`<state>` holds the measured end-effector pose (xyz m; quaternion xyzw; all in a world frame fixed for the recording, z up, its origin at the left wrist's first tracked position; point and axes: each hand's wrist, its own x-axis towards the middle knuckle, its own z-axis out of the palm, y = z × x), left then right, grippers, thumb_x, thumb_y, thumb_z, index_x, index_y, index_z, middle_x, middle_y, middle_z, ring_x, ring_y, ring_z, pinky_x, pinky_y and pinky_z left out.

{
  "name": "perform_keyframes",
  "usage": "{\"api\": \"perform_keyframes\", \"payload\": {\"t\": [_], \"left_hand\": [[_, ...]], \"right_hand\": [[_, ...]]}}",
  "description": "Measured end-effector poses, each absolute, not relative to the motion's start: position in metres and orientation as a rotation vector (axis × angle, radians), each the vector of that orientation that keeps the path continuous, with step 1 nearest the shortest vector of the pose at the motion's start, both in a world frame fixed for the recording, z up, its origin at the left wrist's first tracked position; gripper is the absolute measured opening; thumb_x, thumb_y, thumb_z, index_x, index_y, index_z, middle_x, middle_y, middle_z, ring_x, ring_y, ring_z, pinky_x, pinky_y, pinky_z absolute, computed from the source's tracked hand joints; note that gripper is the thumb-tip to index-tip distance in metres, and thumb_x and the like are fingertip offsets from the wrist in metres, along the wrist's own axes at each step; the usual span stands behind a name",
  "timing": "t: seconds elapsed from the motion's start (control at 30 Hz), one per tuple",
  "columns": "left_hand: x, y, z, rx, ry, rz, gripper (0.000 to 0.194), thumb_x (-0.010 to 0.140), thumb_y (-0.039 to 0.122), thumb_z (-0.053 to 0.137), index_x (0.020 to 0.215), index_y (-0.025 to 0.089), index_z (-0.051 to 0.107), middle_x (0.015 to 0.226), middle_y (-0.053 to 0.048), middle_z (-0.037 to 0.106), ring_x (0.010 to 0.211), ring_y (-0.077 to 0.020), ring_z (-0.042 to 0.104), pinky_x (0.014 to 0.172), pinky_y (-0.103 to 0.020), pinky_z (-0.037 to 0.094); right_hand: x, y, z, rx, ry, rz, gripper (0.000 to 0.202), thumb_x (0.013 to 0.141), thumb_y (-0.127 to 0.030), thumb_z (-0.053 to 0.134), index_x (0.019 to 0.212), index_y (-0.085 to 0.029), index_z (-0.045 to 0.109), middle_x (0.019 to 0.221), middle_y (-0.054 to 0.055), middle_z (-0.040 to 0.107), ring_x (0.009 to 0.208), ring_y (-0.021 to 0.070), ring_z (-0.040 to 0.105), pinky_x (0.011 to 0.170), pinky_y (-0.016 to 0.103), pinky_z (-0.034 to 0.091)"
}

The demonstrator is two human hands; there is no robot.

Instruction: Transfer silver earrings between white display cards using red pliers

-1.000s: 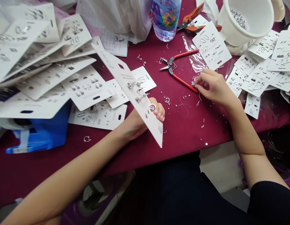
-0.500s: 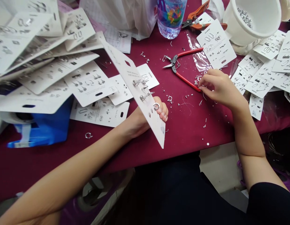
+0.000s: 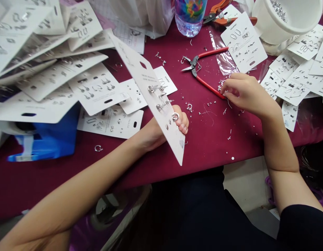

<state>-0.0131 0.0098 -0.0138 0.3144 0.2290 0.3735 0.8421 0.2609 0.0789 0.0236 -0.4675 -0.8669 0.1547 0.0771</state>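
Observation:
My left hand (image 3: 181, 120) is closed on a white earring card (image 3: 144, 82), held tilted above the table with several metal earrings and a small hoop on its face. The card hides part of that hand. Over a scatter of small metal earring pieces (image 3: 221, 83), my right hand (image 3: 243, 90) has its thumb and fingertips drawn together. What lies between those fingertips, if anything, is too small to make out. Close to them is the lower red handle of the cutting pliers (image 3: 209, 87), whose jaws stand apart.
Many earring cards (image 3: 90, 89) are heaped at the left, above a blue tape dispenser (image 3: 54, 139). More cards (image 3: 294, 85) lie at the right below a white tub (image 3: 297, 28) of metal bits. A bottle (image 3: 190, 17) and orange-handled pliers (image 3: 224, 21) stand behind.
The view has shifted slightly. Both hands keep nearly the same place over the table, the left with the earring card, the right fingertips at the small pieces.

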Motion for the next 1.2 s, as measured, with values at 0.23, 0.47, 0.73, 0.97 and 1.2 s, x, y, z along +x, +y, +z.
{"api": "perform_keyframes", "payload": {"t": [0.23,0.47,0.73,0.97,1.2], "left_hand": [[-0.011,0.01,-0.013,0.704,0.527,0.801,0.053,0.061,0.053,0.089,0.056,0.02,0.049,0.054,0.003,0.045,0.054,-0.0095,0.043,0.056,-0.024,0.043],[-0.011,0.011,-0.011,0.689,0.51,0.811,0.053,0.06,0.049,0.09,0.054,0.019,0.047,0.052,0.004,0.04,0.051,-0.0079,0.042,0.054,-0.02,0.046],[-0.01,0.012,-0.02,0.701,0.39,0.871,0.05,0.069,0.046,0.085,0.056,0.017,0.047,0.054,0.004,0.047,0.054,-0.0059,0.053,0.06,-0.013,0.052],[-0.007,0.011,-0.013,0.704,0.362,0.903,0.051,0.07,0.046,0.085,0.058,0.017,0.046,0.051,0.005,0.048,0.052,-0.0045,0.054,0.06,-0.011,0.053],[-0.008,0.009,-0.01,0.701,0.425,0.882,0.057,0.062,0.051,0.089,0.057,0.016,0.044,0.053,0.006,0.05,0.048,-0.0055,0.055,0.051,-0.013,0.052]], "right_hand": [[0.252,0.075,0.02,-1.405,-2.622,0.554,0.014,0.082,-0.008,0.057,0.083,-0.022,0.058,0.075,0.002,0.055,0.074,0.0181,0.053,0.068,0.034,0.04],[0.253,0.072,0.022,-1.354,-2.582,0.523,0.014,0.083,-0.007,0.057,0.087,-0.02,0.06,0.081,0.003,0.056,0.074,0.0167,0.054,0.07,0.033,0.042],[0.243,0.067,0.022,-1.358,-2.572,0.431,0.017,0.083,-0.002,0.052,0.081,-0.019,0.057,0.077,0.003,0.054,0.073,0.0172,0.053,0.066,0.033,0.041],[0.186,0.02,0.045,-0.993,-1.908,1.118,0.007,0.088,-0.016,0.065,0.084,-0.02,0.061,0.079,0.001,0.063,0.068,0.0119,0.06,0.06,0.028,0.053],[0.156,0.002,0.036,-0.797,-1.558,1.521,0.011,0.088,-0.006,0.064,0.083,-0.016,0.061,0.083,0.001,0.071,0.074,0.0091,0.071,0.066,0.022,0.062]]}}
